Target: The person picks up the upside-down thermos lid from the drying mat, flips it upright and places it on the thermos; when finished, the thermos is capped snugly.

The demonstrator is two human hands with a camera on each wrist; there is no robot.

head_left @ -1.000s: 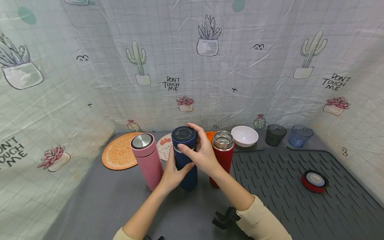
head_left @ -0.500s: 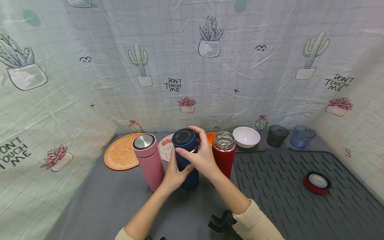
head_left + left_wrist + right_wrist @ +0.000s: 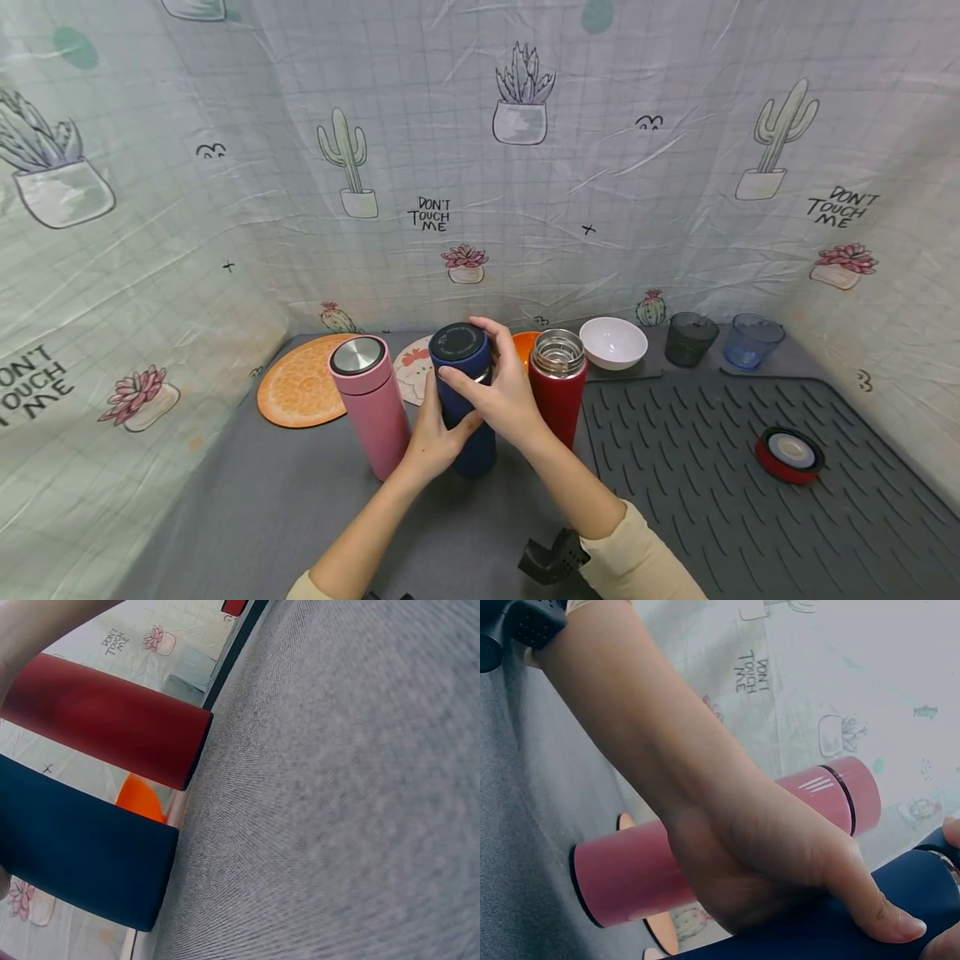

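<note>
While the tall navy-blue cylindrical flask [image 3: 465,400] stands upright on the grey table [image 3: 300,508] near the middle of its far edge, the left hand [image 3: 435,433] grips its body, with the fingers wrapped round the lower barrel. The right hand [image 3: 502,392] clamps the dark round lid [image 3: 459,342] on top, with thumb and fingers curled round its rim. The pink cylindrical flask with a steel cap [image 3: 367,400] stands just beside it on the left; the red cylindrical flask with an open steel mouth [image 3: 557,387] stands just beside it on the right. The red round lid [image 3: 789,454] lies on the dark ribbed rubber mat [image 3: 712,500] towards the table's right edge, well apart.
</note>
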